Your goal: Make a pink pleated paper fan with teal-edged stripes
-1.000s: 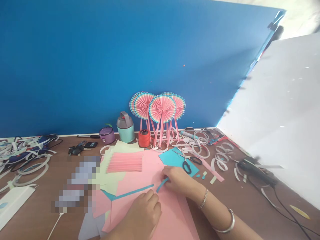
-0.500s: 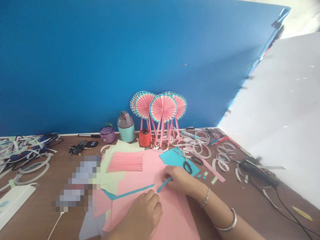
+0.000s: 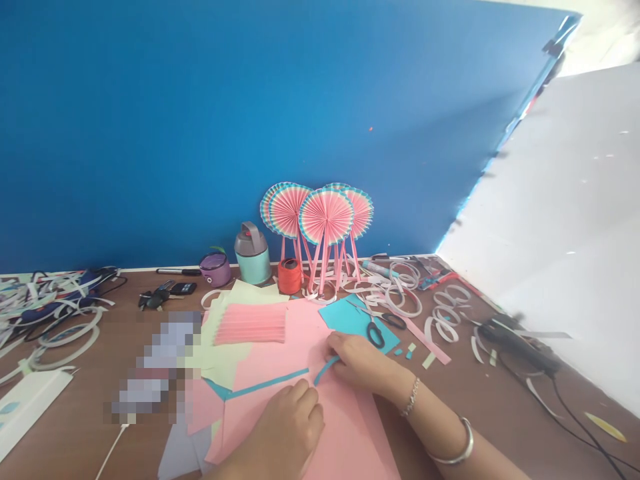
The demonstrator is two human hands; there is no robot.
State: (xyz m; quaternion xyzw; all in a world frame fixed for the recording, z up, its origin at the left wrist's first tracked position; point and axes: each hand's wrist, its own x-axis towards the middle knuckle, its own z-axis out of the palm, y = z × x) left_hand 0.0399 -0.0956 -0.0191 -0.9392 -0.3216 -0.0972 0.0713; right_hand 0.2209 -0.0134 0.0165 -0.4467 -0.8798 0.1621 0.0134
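Note:
My right hand (image 3: 359,360) has its fingers closed on a narrow blue paper strip (image 3: 326,369), whose loose end bends down toward the pink paper (image 3: 345,427). Lower and to the left, my left hand (image 3: 293,420) presses on that pink paper with curled fingers; its fingertips are partly hidden. Another blue strip (image 3: 270,383) lies along the pink sheet's upper edge, just beyond the left hand. Farther back, a pleated pink paper (image 3: 250,323) rests over pale green sheets (image 3: 213,360). Scissors (image 3: 375,333) with black handles lie on a blue sheet (image 3: 345,310) behind the right hand.
Several round pink paper fans (image 3: 327,217) stand against the blue wall. Beside them are a red spool (image 3: 290,277), a teal flask (image 3: 253,260) and a purple pot (image 3: 215,269). Curled paper scraps (image 3: 445,317) litter the right; keys (image 3: 154,297) and a power strip (image 3: 33,407) are left.
The blue strip in my right hand now bends more, and the hand has shifted very slightly. My left hand has stayed in place.

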